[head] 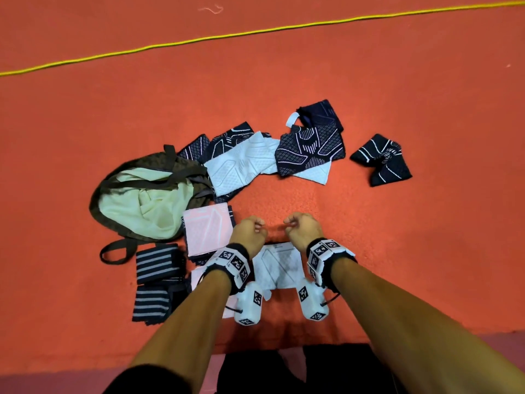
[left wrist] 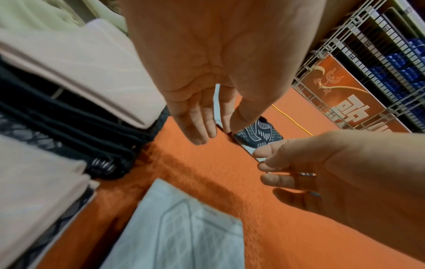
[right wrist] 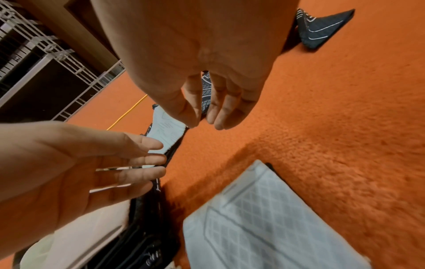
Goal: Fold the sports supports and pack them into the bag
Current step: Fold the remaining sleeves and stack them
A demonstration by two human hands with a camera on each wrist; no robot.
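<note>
A folded white support (head: 279, 265) lies flat on the orange floor just under my wrists; it also shows at the bottom of the wrist views (left wrist: 184, 227) (right wrist: 264, 218). My left hand (head: 260, 227) (left wrist: 216, 134) and right hand (head: 289, 224) (right wrist: 205, 125) hover side by side just beyond its far edge. Both have relaxed fingers and hold nothing. The open olive bag (head: 122, 206) with pale lining lies to the left. Beside it sits a folded pink support (head: 207, 228), stacked on dark ones.
Two folded grey-striped black wraps (head: 156, 265) lie at the near left. Unfolded supports are spread farther out: a white one (head: 241, 166), a navy patterned one (head: 309, 149) and a navy one (head: 380, 160) apart at the right. A yellow cord (head: 255, 31) crosses the floor. A wire rack (left wrist: 368, 63) stands beyond.
</note>
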